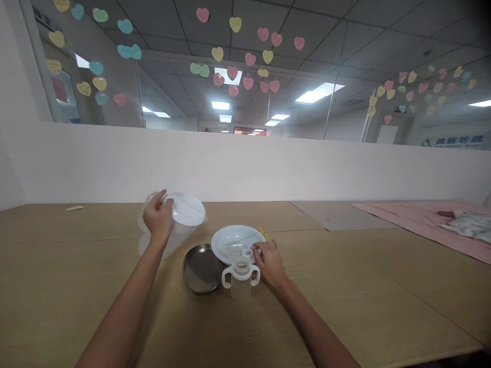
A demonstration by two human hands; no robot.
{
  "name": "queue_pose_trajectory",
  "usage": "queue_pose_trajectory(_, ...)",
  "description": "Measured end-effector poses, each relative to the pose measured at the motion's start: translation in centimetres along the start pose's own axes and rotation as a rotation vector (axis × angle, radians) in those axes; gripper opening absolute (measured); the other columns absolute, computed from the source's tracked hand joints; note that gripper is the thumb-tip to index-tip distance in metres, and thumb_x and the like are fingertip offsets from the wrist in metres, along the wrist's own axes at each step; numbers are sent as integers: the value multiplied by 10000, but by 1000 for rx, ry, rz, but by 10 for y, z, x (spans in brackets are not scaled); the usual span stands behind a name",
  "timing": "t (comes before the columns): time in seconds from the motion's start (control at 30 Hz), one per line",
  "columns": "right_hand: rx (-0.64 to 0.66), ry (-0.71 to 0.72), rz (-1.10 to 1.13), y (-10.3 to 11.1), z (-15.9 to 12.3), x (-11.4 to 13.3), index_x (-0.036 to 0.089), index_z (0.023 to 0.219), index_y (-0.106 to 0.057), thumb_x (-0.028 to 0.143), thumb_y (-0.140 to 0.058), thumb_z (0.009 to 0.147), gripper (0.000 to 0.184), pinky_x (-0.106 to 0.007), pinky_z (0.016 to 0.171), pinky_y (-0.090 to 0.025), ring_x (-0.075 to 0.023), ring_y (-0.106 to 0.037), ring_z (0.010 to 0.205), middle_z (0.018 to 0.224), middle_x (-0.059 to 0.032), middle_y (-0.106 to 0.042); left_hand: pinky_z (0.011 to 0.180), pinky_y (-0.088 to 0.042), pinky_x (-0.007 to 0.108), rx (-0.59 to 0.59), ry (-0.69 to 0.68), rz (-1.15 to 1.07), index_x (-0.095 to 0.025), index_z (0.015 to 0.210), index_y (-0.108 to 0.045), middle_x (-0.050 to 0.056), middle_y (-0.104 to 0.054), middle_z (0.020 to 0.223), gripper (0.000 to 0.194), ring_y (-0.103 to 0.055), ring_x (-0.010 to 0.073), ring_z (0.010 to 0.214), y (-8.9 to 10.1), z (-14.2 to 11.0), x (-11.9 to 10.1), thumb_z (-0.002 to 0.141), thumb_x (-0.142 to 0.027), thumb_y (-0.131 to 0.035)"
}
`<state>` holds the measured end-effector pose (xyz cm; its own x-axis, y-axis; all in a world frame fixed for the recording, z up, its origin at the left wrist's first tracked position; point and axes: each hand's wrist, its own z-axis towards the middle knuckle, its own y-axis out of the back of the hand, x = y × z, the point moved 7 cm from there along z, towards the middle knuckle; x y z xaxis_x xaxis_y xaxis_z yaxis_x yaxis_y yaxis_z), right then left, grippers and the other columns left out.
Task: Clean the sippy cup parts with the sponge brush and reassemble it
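Note:
My left hand [157, 217] is closed around the handle of a translucent plastic pitcher [178, 237] with a white lid [187, 208]. The pitcher tilts to the right, its spout side near a white plate [215, 250]. My right hand [269, 260] has its fingers pinched at a small white ring-shaped bottle cap [247, 253] over the plate's near edge. Just in front stands an uncapped clear baby bottle [241, 286] with two white side handles, upright on the table. Thin clear items lie in the plate, too faint to name.
A shallow metal tray [202, 270] sits left of the bottle on the wooden table [345, 301]. Behind the plate's right rim shows a yellow object [263, 234]. At far right, a pink cloth [418, 225] carries a doll-like figure in white [470, 225]. A low white wall [230, 166] borders the back.

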<state>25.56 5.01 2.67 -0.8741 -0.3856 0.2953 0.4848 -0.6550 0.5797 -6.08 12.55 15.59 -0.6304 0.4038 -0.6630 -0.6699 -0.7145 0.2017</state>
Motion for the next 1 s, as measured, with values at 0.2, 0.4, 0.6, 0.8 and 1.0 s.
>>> queue_pose_trajectory(0.2, -40, -15, 135, 14, 3, 2, 197, 839, -622, 308, -332, 893, 316, -411, 940, -285, -185, -558, 848, 813, -43, -654, 897, -424, 332, 48, -194, 111, -230, 1126, -588, 44, -653, 1051, 439, -586, 224, 988, 0, -24, -58, 708, -347, -522)
queue_pose_trajectory(0.4, -52, 183, 273, 26, -5, 33, 196, 608, -531, 319, -292, 887, 387, -371, 903, -341, -137, -495, 652, 602, -2, -537, 874, -443, 302, 58, -173, 72, -240, 1127, -594, 27, -652, 1060, 433, -604, 204, 943, 4, -24, -68, 708, -333, -531)
queue_pose_trajectory(0.6, -67, 296, 179, 23, -10, 52, 195, 512, -433, 274, -309, 879, 396, -329, 773, -380, -125, -398, 550, 504, 9, -427, 835, -468, 308, 80, -117, 21, -250, 1118, -601, 26, -653, 1059, 423, -613, 209, 933, 2, -26, -72, 709, -335, -531)
queue_pose_trajectory(0.8, -89, 329, 165, 22, -11, 51, 191, 493, -407, 245, -311, 885, 408, -298, 685, -359, -121, -368, 527, 484, 8, -412, 856, -459, 298, 81, -169, 28, -253, 1107, -608, 1, -663, 1039, 412, -617, 201, 919, 5, -28, -80, 708, -326, -537)
queue_pose_trajectory(1.0, -103, 322, 140, 20, -12, 46, 189, 498, -404, 223, -315, 892, 405, -293, 666, -347, -120, -361, 527, 485, 8, -417, 854, -461, 300, 104, -163, 20, -248, 1105, -610, -3, -662, 1042, 411, -613, 206, 929, 6, -28, -81, 706, -318, -543)
